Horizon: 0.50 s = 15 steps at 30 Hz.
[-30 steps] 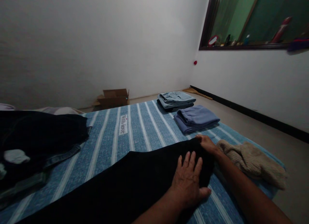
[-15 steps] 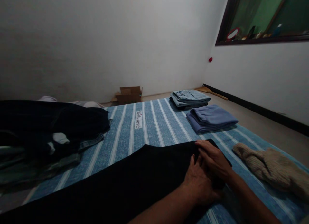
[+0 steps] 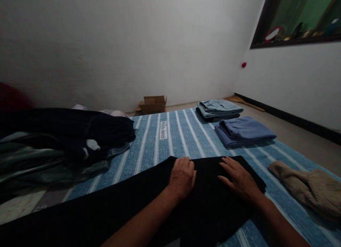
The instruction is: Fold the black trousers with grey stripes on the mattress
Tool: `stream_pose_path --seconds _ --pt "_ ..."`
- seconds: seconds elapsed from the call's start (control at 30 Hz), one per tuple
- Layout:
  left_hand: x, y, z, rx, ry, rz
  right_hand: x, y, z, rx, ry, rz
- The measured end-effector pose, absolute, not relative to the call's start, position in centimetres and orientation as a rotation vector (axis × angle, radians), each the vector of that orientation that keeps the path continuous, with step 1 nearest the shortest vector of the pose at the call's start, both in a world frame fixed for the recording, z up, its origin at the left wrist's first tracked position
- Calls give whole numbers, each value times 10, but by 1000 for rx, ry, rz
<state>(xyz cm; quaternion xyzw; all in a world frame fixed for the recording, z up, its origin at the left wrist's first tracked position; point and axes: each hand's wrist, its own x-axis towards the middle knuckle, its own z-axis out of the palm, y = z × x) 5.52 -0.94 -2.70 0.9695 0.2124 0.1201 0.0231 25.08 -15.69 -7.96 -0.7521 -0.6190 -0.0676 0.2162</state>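
Observation:
A pair of black trousers (image 3: 128,204) stretches across the near part of the bed, its wider end to the right and a narrower part running off to the lower left. My left hand (image 3: 182,177) rests at the far edge of the fabric, fingers curled and closed on the cloth. To its right, my right hand (image 3: 241,177) lies flat on the wider end with fingers spread. The two hands are apart.
On the blue striped sheet (image 3: 149,147) sit folded purple-blue trousers (image 3: 246,131) and folded light jeans (image 3: 221,108). A beige knit garment (image 3: 311,186) lies at right. Dark clothes (image 3: 106,128) are heaped at left. A cardboard box (image 3: 153,105) stands by the wall.
My left hand has moved left, away from my right hand, to the far edge of the trousers. My right hand stays at the wider end, its fingers more spread. The view has shifted left.

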Motion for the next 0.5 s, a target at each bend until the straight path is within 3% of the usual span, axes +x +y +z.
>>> stream_pose_path --seconds 0.3,0.5 --pt "30 31 -61 2879 912 117 247 -159 -79 -2156 -1827 -389" --pt "29 13 -56 2951 773 283 248 -159 -82 -2142 -1820 -409"
